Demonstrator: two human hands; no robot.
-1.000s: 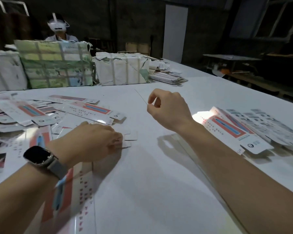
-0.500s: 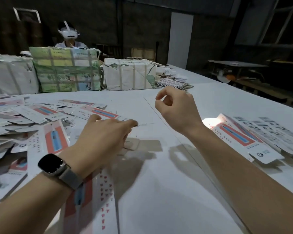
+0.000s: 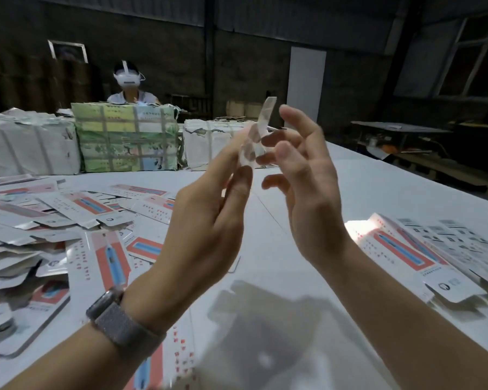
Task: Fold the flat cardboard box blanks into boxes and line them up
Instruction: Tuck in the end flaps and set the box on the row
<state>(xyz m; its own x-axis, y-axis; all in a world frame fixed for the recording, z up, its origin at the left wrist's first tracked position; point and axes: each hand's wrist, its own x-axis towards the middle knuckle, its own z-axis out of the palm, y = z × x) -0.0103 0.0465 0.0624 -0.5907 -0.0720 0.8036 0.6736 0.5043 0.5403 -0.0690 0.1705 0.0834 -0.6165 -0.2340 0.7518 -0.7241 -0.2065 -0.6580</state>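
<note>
Left hand [image 3: 209, 215] pinches a clear blank [image 3: 255, 139] aloft; right hand [image 3: 302, 175] open-fingered beside it. Folding just starting; next, crease it.

Both hands [image 3: 265, 198] now raised off the table [image 3: 378, 187], left newly pinching a clear strip [image 3: 258, 133].

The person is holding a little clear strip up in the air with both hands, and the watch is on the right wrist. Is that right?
Not quite. The watch is on the left wrist, not the right, as the head view shows. The rest holds: the little clear strip is up in the air between the left hand and the right hand.
</note>
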